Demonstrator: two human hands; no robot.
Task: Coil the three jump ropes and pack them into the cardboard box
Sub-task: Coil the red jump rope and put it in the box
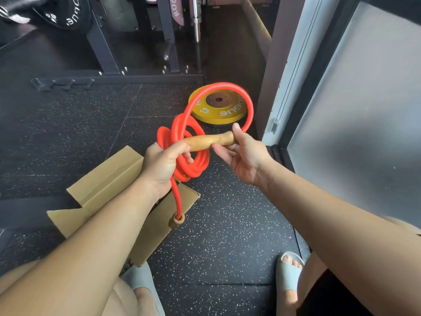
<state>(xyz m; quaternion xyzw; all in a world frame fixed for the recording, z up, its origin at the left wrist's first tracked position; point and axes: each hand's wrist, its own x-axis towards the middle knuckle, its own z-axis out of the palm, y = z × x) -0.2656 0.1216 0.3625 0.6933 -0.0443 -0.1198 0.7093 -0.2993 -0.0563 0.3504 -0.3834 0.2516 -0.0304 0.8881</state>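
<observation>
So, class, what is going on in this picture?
A person is coiling a red jump rope over an open cardboard box on the gym floor. The left hand grips the coils; the right hand pinches one wooden handle. The other handle dangles below. The arm hides the box's inside.

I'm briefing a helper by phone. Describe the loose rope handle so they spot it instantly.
Find the open cardboard box on the speckled floor. Over its right flap a red rope drops from the left hand, ending in a wooden handle. Unlike the other handle, pinched by the right hand, it dangles free.
</observation>
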